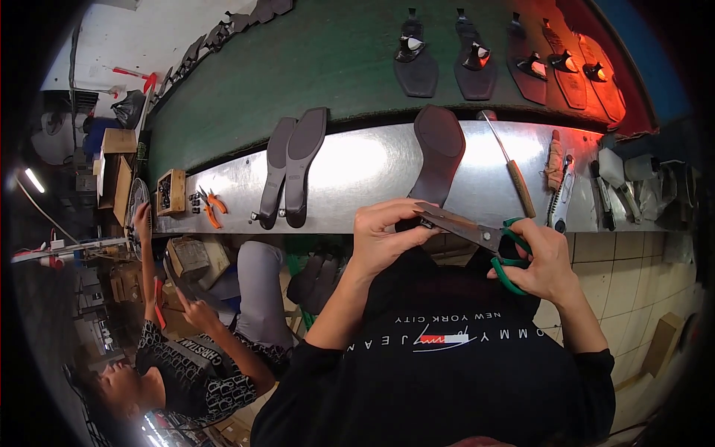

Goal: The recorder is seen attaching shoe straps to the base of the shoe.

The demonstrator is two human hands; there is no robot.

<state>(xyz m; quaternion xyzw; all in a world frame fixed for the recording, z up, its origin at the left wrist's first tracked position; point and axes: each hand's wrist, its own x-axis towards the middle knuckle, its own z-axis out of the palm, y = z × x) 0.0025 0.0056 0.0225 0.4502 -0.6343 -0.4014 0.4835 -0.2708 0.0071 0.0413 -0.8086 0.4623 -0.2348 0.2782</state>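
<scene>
My left hand point(383, 235) pinches the heel end of a dark shoe sole point(438, 153), whose toe end points away from me over the metal ledge. In my right hand point(547, 261) is a pair of scissors point(477, 232) with green handles, my fingers around the loops. The blades reach across to my left fingertips at the sole's heel end. Exactly what lies between the blades is hidden by my fingers. To the left, two more dark soles point(304, 164) lie side by side on the ledge, small metal pieces at their heel ends.
A green conveyor point(298, 74) beyond the metal ledge point(357, 164) carries several dark soles with straps point(417, 71). Left stand orange-handled pliers point(214, 212) and a wooden box point(173, 186). A wooden-handled tool point(514, 175) and a utility knife point(560, 194) lie right. A co-worker point(201, 365) sits left.
</scene>
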